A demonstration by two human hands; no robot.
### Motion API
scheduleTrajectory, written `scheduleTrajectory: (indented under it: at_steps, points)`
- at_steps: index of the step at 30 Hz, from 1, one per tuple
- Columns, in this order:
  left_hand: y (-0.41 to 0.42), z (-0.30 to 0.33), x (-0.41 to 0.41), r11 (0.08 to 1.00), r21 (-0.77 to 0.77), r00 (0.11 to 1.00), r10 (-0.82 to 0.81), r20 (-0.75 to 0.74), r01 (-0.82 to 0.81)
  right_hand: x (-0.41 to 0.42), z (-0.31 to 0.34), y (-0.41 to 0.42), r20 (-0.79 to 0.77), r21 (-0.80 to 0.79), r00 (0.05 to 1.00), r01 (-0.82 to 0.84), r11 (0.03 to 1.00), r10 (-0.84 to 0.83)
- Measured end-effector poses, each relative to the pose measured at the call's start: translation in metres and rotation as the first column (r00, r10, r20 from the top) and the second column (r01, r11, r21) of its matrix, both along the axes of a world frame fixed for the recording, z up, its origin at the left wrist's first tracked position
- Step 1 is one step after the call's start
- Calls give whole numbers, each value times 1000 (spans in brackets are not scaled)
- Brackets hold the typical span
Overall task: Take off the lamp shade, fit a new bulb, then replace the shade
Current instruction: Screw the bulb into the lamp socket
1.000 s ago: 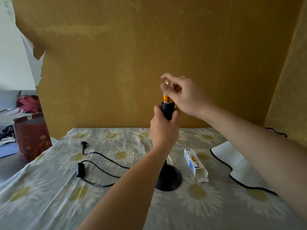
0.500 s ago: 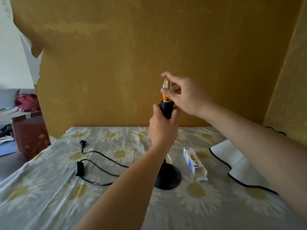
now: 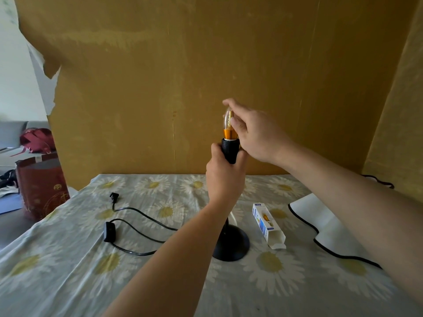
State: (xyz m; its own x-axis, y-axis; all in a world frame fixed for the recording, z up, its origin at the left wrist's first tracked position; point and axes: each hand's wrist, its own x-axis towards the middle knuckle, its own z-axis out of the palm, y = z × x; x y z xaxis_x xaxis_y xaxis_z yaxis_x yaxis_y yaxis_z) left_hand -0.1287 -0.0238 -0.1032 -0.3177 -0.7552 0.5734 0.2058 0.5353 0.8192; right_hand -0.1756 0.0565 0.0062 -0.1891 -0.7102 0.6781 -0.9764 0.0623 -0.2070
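A black lamp stands on the table on its round base (image 3: 231,244). My left hand (image 3: 225,177) is wrapped around the ribbed black socket (image 3: 230,149) at the top of the stem. A clear candle-shaped bulb (image 3: 229,126) with a gold collar sits upright in the socket. My right hand (image 3: 256,133) pinches the glass of the bulb from the right with its fingertips. The white lamp shade (image 3: 325,227) with black trim lies on its side on the table at the right.
An open bulb box (image 3: 267,225) lies just right of the lamp base. The black cord with its switch (image 3: 108,232) and plug (image 3: 113,197) trails over the daisy-print tablecloth (image 3: 68,271) at the left. A brown wall stands behind; a red bag (image 3: 41,184) sits off the table's left.
My right hand's fingers have shifted around the bulb, so more of the glass and gold collar shows. My left hand has stayed on the socket.
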Motion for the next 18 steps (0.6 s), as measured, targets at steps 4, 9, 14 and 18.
scheduleTrajectory:
  at_steps: [4,9,14,18]
  points:
    - [1,0,0,1000,2,1000,-11,8,11,-3,1,0,-3,-55,1000,12,998,-12]
    - [2,1,0,1000,2,1000,-2,10,2,-3,3,0,-58,-53,995,81,995,-84]
    - [1,1,1,1000,-4,1000,-5,1,5,3,0,1,-39,-52,999,27,998,-29]
    - [1,0,1,1000,-12,1000,-4,0,4,2,2,3,-44,13,999,24,1000,-23]
